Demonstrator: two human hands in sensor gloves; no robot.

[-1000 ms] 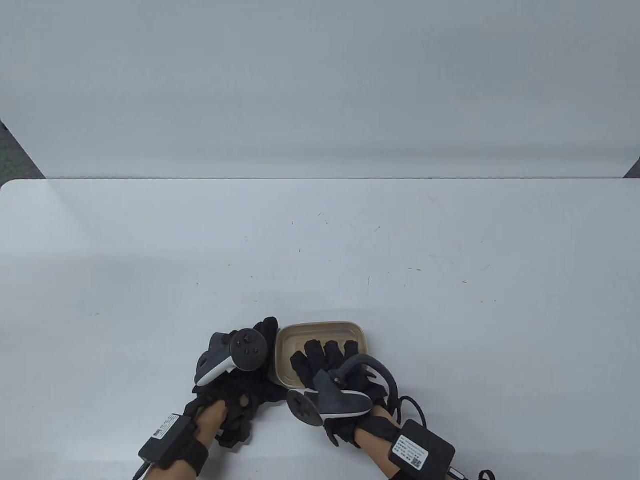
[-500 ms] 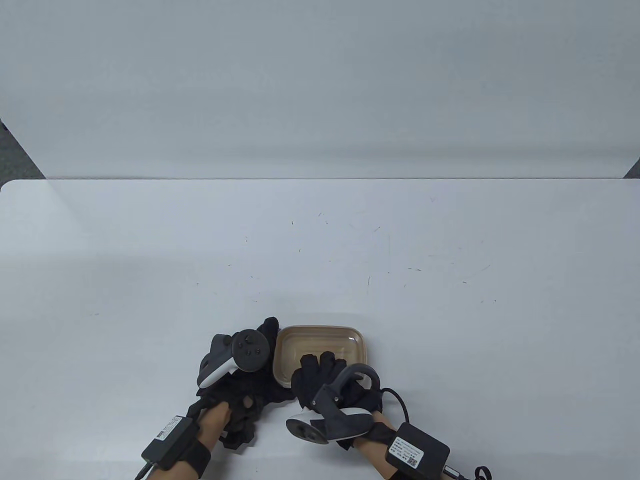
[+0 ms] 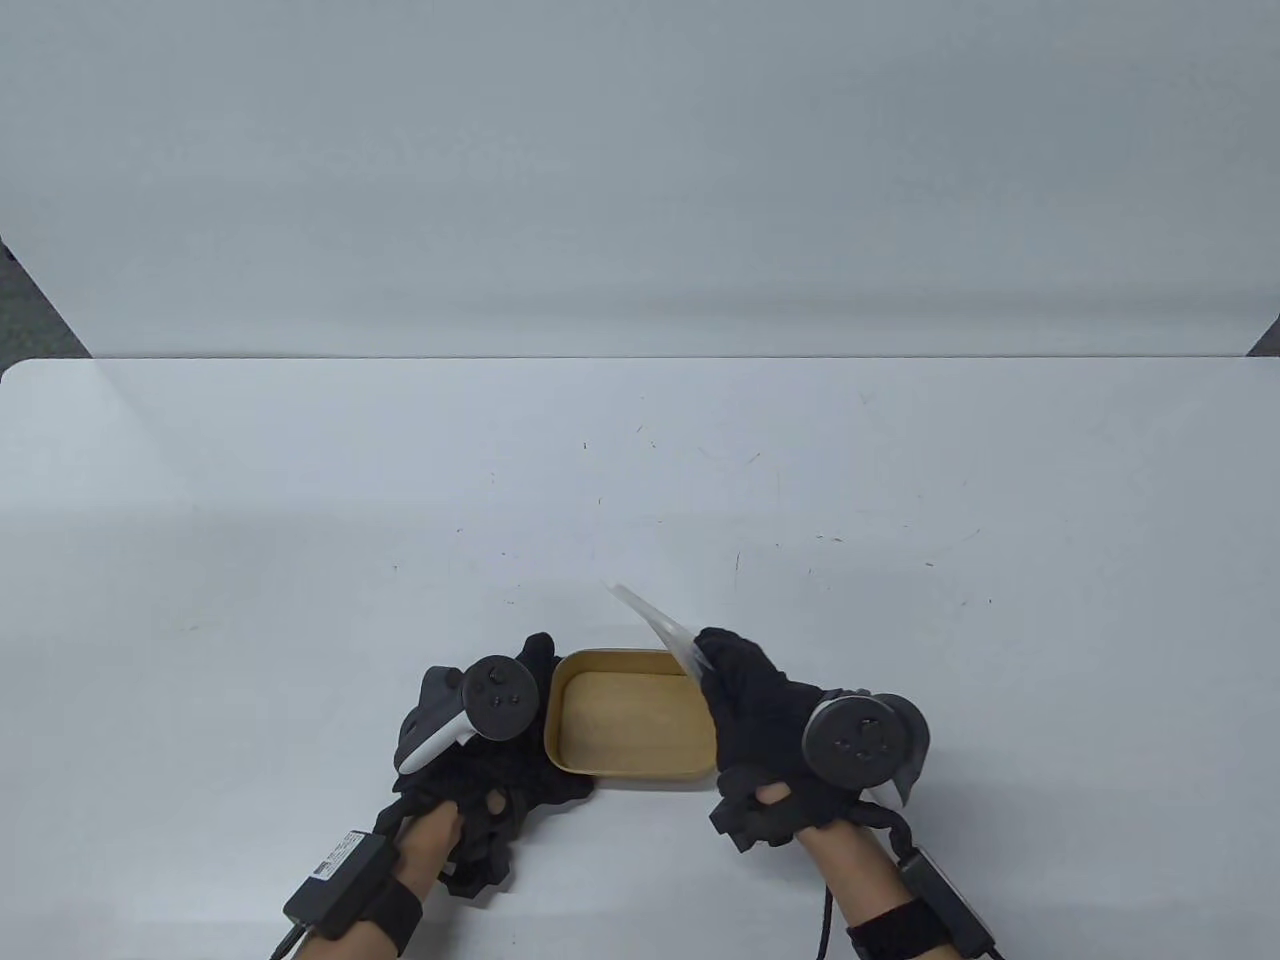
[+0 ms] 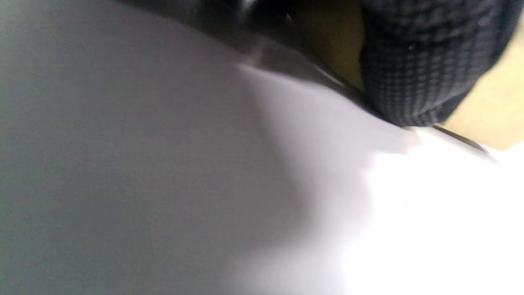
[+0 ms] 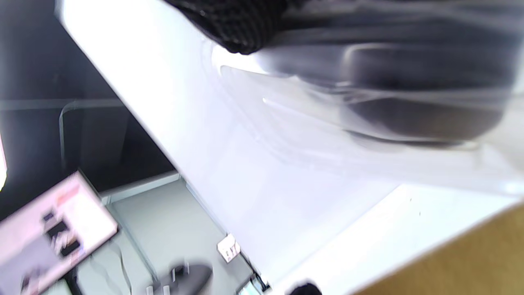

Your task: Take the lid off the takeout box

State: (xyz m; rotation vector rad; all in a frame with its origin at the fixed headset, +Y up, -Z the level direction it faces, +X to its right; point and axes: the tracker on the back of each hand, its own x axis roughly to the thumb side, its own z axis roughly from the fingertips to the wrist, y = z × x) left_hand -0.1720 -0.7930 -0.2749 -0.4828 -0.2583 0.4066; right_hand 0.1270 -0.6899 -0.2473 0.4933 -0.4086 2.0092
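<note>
A tan takeout box (image 3: 628,720) sits open near the table's front edge, its inside empty. My left hand (image 3: 500,740) holds the box's left side; a gloved fingertip (image 4: 413,69) presses against the tan wall (image 4: 495,106) in the left wrist view. My right hand (image 3: 770,740) is at the box's right side and grips a clear plastic lid (image 3: 655,625), tilted up on edge above the box's far right corner. The lid (image 5: 327,123) fills the right wrist view, with the box (image 5: 462,262) at the bottom right.
The white table (image 3: 640,480) stretches far beyond the box, with a white wall behind it. The table's edge and the floor with a blurred monitor (image 5: 57,229) show in the right wrist view.
My right hand lay on the lidded box, then pulled toward the near edge. Now it has swung to the right and lifted the clear lid off. The left hand stayed put.
</note>
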